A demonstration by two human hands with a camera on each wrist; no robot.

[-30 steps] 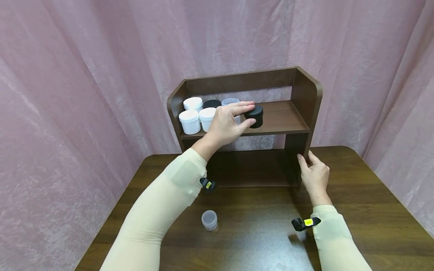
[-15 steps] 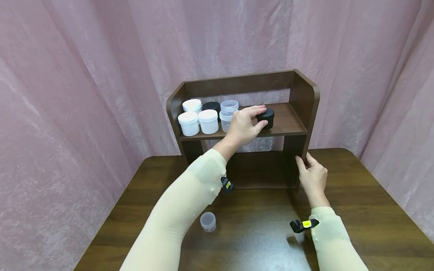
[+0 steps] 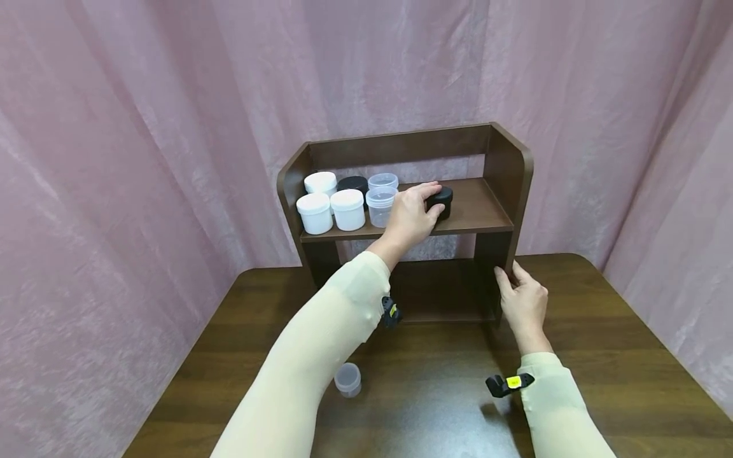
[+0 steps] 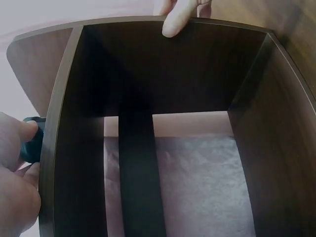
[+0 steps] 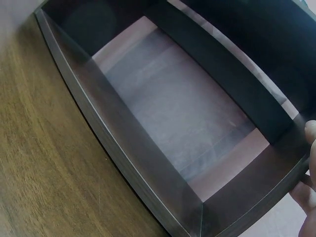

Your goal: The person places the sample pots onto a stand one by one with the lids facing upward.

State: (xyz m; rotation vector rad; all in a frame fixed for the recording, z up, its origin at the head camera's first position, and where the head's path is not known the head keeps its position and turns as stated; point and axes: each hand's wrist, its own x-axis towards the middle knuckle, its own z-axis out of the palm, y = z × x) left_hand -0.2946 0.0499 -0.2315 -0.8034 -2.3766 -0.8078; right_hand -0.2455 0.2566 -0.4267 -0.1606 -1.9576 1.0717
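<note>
My left hand (image 3: 410, 218) pinches a small black lidded jar (image 3: 441, 202) between thumb and fingers, low over the upper shelf of a dark brown wooden shelf unit (image 3: 474, 207). In the left wrist view that black jar (image 4: 33, 140) shows beside the shelf's front edge. Just left of the hand stands a clear jar (image 3: 380, 210), with another clear jar (image 3: 383, 180) behind it. My right hand (image 3: 525, 303) grips the front edge of the unit's right side panel, thumb on the inner face. In the right wrist view only part of this hand (image 5: 310, 163) shows at the panel.
White lidded jars (image 3: 348, 210) and one black-lidded jar (image 3: 352, 184) fill the upper shelf's left part. A small clear jar (image 3: 347, 380) stands on the wooden table (image 3: 435, 394) near my left forearm. Behind the unit hangs a pink curtain (image 3: 401, 63).
My left hand has carried the black jar rightward and down to the upper shelf, then slightly back left. The clear jars came into fuller view. My right hand keeps its grip on the panel.
</note>
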